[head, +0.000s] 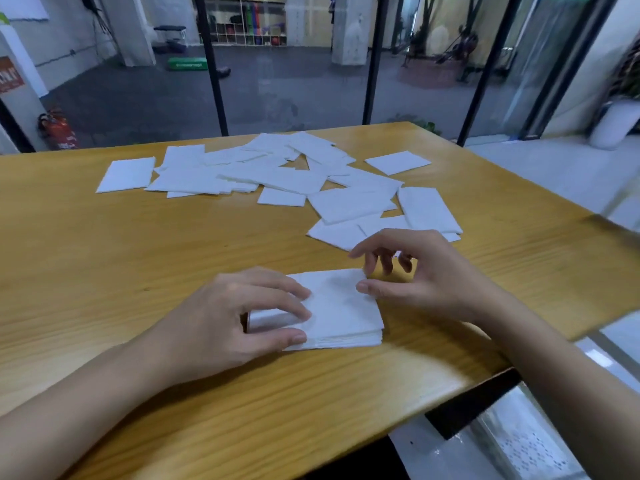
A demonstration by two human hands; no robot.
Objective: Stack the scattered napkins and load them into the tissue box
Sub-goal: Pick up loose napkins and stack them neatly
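I observe a stack of napkins [343, 313] lying flat on the wooden table [104, 254], lower centre of the frame. The left hand [242, 317] grasps the stack's left side, fingers curled over its top and thumb against the near edge. The right hand [415, 275] grasps nothing: its thumb tip touches the stack's far right corner and its fingers hang loosely curled above the table. The scattered napkins [277, 174] lie overlapping across the upper centre, well apart from the stack. A red fire extinguisher [57, 128] stands at the left edge.
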